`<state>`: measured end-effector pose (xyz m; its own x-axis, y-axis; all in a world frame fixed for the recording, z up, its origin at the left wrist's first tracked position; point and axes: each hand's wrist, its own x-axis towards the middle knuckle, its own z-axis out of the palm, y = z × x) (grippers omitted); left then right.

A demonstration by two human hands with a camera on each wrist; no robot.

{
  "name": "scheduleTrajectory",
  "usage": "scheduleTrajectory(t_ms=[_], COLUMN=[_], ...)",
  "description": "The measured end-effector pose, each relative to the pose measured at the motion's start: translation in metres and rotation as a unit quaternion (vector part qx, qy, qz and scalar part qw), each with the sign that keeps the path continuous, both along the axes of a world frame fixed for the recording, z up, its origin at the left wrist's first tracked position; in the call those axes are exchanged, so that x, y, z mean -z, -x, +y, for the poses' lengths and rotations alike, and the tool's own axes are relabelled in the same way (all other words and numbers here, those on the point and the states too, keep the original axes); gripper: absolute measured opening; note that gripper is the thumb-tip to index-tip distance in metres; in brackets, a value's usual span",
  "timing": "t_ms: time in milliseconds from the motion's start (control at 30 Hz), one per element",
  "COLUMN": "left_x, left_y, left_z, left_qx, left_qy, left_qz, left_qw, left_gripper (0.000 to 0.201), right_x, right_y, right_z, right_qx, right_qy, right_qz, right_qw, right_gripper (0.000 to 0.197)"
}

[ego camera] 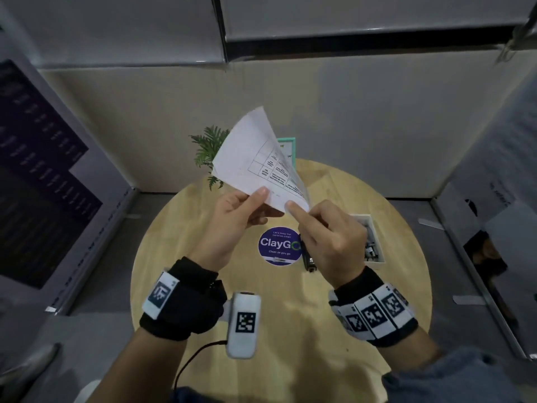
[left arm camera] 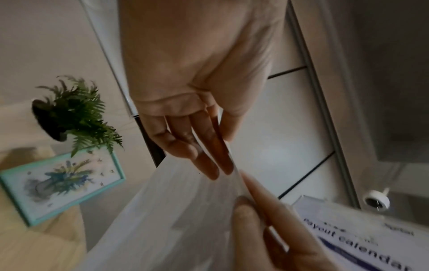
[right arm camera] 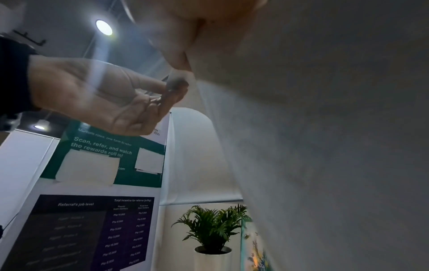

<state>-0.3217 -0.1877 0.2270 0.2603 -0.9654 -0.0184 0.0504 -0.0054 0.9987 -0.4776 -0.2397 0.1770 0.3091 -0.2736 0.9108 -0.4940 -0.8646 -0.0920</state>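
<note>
Wristbands (ego camera: 180,303) are seen nearest, then both hands, held up over the counter (ego camera: 180,257). Paper (ego camera: 247,152) is kept in the air between them. The left hand (ego camera: 229,225) is clamped on its lower edge, thumb over fingers. The right hand (ego camera: 331,239) is pinched on the near corner, forefinger stretched out. The paper is judged light, limp and easily creased or torn, so it is best taken at edges or corners and pulled gently. It is white and curled into a cone, and a printed table is shown on one face. Below and beyond are set a sticker (ego camera: 279,245), a box (ego camera: 361,219), a plant (ego camera: 209,149) and a frame (ego camera: 292,146).
</note>
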Motion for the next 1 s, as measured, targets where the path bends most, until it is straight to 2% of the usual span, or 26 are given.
scheduleTrajectory(t_ms=[200, 300, 400, 533, 767, 900, 1000], left_x=[-0.024, -0.038, -0.046, -0.049, -0.048, -0.046, -0.045], left_y=[0.015, 0.018, 0.019, 0.019, 0.022, 0.027, 0.028], left_z=[0.018, 0.023, 0.024, 0.025, 0.024, 0.023, 0.023], left_qx=[0.005, 0.009, 0.009, -0.004, 0.001, 0.004, -0.004], left_qy=[0.058, 0.089, 0.098, 0.089, 0.081, 0.071, 0.06], left_qz=[0.007, -0.011, -0.037, -0.048, -0.095, -0.092, -0.063], left_qw=[0.998, 0.996, 0.994, 0.995, 0.992, 0.993, 0.996], left_gripper=[0.019, 0.034, 0.025, 0.022, 0.022, 0.025, 0.028], right_x=[-0.008, -0.016, -0.02, -0.022, -0.027, -0.021, -0.015], right_y=[0.007, 0.006, 0.004, 0.001, 0.0, 0.001, 0.005], right_z=[0.012, 0.018, 0.019, 0.017, 0.016, 0.016, 0.015], right_qx=[-0.067, -0.09, -0.102, -0.113, -0.064, -0.083, -0.099], right_qy=[0.001, -0.019, -0.031, -0.046, -0.044, -0.068, -0.074], right_qz=[-0.094, -0.127, -0.138, -0.138, -0.038, -0.059, -0.08], right_qw=[0.993, 0.988, 0.985, 0.983, 0.996, 0.993, 0.989], right_gripper=[0.03, 0.026, 0.023, 0.03, 0.052, 0.05, 0.037])
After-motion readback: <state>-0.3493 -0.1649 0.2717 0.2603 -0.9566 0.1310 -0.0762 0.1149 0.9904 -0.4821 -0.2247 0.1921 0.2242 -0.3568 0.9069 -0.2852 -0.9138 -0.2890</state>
